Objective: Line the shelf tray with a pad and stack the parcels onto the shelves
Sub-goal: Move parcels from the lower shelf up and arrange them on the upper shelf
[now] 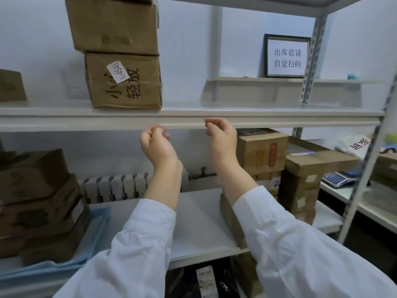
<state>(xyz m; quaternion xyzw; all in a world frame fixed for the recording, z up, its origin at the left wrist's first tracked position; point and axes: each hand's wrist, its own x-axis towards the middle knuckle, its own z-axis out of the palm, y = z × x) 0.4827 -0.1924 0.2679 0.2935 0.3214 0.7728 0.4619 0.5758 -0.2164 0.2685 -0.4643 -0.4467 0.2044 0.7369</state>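
Observation:
A thin pale pad (279,107) lies on the upper shelf (64,123), right of two stacked cardboard parcels (124,80). Its front edge hangs over the shelf lip as a thin strip between my hands. My left hand (155,145) is raised just under the lip, fingers curled and pinching that edge. My right hand (219,136) pinches the same edge a little further right, against the lip. More parcels (36,190) are stacked at the left of the lower shelf (199,222) on a blue pad (96,229). Others (262,149) stand at its right.
A framed sign (287,57) stands on a ledge behind the upper shelf. A slotted metal upright (309,61) bounds the shelf at the right. A radiator (116,188) runs along the wall behind the lower shelf. A small scale (335,178) sits on the neighbouring rack.

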